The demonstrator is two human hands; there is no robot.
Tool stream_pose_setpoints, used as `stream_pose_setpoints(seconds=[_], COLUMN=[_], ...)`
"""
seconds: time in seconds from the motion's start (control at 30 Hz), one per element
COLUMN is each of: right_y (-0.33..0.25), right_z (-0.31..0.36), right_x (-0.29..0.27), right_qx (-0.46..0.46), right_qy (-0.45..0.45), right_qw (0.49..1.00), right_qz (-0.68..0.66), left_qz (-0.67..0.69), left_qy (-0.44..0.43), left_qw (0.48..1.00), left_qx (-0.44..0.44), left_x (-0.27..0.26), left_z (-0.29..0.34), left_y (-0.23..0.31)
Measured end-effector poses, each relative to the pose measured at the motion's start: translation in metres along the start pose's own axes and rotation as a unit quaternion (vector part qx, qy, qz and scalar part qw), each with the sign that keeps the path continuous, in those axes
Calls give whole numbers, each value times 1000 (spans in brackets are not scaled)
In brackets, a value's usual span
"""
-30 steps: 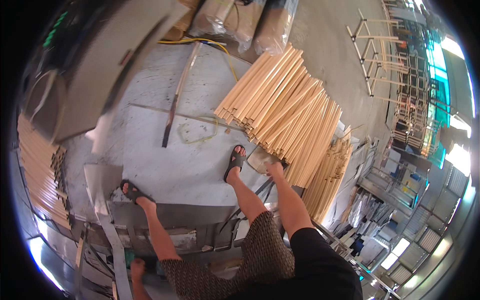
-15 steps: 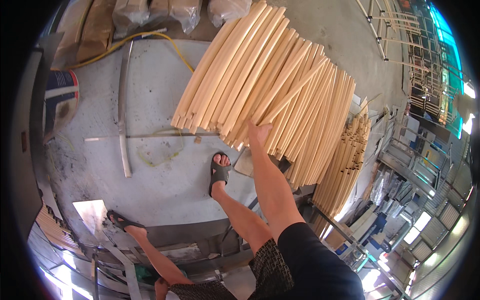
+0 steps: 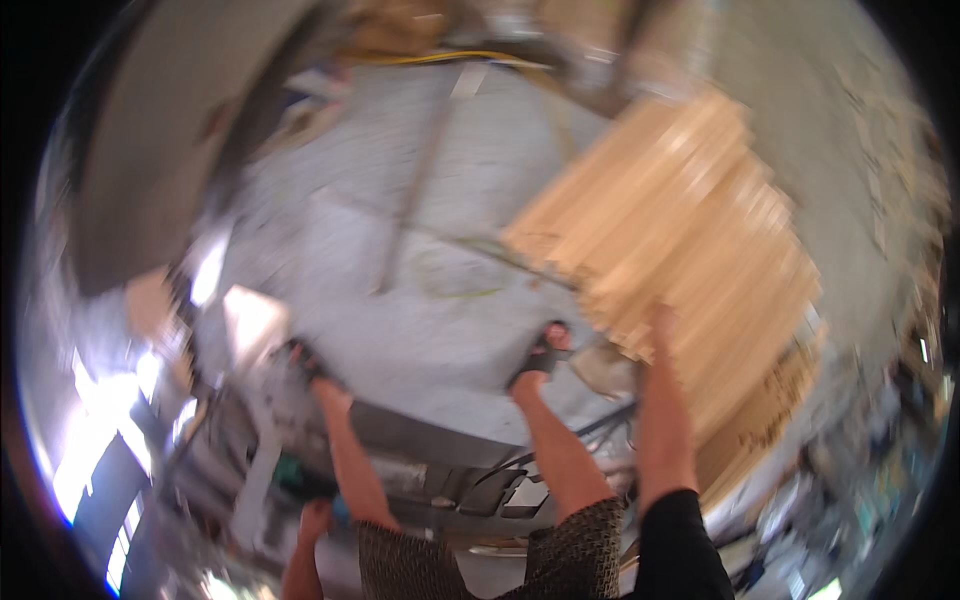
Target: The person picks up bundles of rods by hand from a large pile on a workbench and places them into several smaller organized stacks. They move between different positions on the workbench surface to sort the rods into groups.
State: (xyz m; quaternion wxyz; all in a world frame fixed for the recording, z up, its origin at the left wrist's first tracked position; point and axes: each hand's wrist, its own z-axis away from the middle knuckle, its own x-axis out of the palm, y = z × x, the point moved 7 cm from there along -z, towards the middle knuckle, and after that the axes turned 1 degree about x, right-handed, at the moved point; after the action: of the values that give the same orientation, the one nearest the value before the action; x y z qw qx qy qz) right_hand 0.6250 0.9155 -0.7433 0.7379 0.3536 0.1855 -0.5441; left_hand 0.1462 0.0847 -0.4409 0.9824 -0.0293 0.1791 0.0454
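A broad pile of pale wooden sticks [image 3: 680,220] lies to the right, its sticks side by side and smeared by motion. My right hand [image 3: 661,322] is at the near ends of these sticks, touching the pile. Blur hides its fingers, so a grip cannot be made out. Low at the left, beside my thigh, hangs my left hand [image 3: 315,517] with its fingers curled. Whether anything is inside them is hidden.
Grey sheeting [image 3: 330,240] covers the floor before my sandalled feet, with a long thin strip [image 3: 410,200] on it. A yellow hose [image 3: 450,56] and wrapped packages [image 3: 600,30] lie at the back. A dark panel [image 3: 170,150] stands at the left.
The view has swung, so the pile sits farther right and lower, and is blurred. My right hand remains at the sticks' near ends. More of my left hand and forearm shows.
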Motion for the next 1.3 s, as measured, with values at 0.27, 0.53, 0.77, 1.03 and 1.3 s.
stream_pose_setpoints(seconds=[0.27,0.53,0.77,1.03,1.3], right_y=[-129,-312,-555,-760,-873], right_z=[129,452,705,872,897], right_x=[-39,-60,-47,-85,-129], right_qx=[-105,-245,-383,-547,-596], right_qy=[-24,-103,-215,-255,-182], right_qw=[982,963,898,797,778], right_qz=[-154,49,25,19,78], left_qz=[14,661,505,274,151], left_qy=[-61,-168,-302,-283,-362], left_qw=[996,721,791,916,915], left_qx=[68,-120,-169,-76,-93], left_x=[25,82,-7,-165,-269], left_z=[41,100,193,347,442], left_y=[-180,-221,-228,-238,-251])
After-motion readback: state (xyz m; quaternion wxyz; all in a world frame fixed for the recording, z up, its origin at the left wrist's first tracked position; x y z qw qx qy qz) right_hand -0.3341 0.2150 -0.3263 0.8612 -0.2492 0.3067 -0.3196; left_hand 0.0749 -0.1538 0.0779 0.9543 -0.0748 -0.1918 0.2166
